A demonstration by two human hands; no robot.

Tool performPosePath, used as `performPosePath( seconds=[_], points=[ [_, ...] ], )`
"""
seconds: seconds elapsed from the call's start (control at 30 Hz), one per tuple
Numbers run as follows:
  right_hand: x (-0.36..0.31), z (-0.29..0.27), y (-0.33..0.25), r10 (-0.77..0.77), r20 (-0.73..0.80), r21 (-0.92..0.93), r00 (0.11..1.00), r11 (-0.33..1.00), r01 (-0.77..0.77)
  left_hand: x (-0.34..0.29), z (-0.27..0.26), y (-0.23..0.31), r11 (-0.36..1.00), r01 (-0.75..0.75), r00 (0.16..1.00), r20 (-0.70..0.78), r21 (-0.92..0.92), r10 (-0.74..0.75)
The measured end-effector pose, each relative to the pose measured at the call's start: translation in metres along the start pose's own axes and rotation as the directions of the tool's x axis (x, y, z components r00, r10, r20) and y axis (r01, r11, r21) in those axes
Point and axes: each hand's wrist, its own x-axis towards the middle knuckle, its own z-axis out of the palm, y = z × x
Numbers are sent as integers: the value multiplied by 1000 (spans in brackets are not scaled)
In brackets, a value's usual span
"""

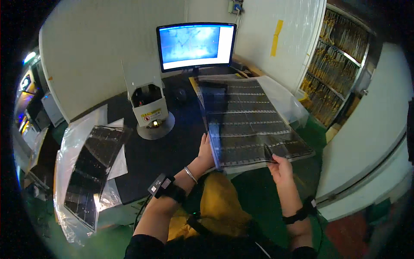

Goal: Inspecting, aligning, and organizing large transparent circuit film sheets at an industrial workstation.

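Observation:
A large dark film sheet [246,112] with pale striped rows spans the right part of the desk, its near edge reaching over my lap. At its near left corner is my left hand [207,151], closed on the sheet's edge, some of its fingers hidden by the sheet. My right hand [281,168] pinches the near edge towards the right, where the film creases slightly. A microscope-like device [152,113] with a lit tip and a round metal base stands to the left of the sheet.
A lit monitor [194,45] stands at the back of the black desk [148,172]. More dark film [92,168] lies on clear plastic at the left. Clear sheeting [280,97] shows past the held sheet's right edge. At the right are a filled rack [334,60] and a pale door [366,125].

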Motion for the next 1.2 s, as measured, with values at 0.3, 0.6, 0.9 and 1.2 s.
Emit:
performPosePath(
  seconds=[0.3,0.6,0.9,1.2],
  points=[
    [-45,-22,-15,-71,-59,-163,996,985,60,-18,-21,5,759,42,970,-157,-650,-188],
    [-29,-70,-56,-130,9,-50,991,990,131,-7,-31,23,119,36,937,-8,-992,-348],
    [-29,-182,-76,-322,-21,-360,946,886,293,25,-22,53,934,178,975,-70,-310,-209],
    [-72,-267,-120,-220,-342,-249,914,959,137,80,-66,131,449,72,997,56,-891,-49]
  ],
)
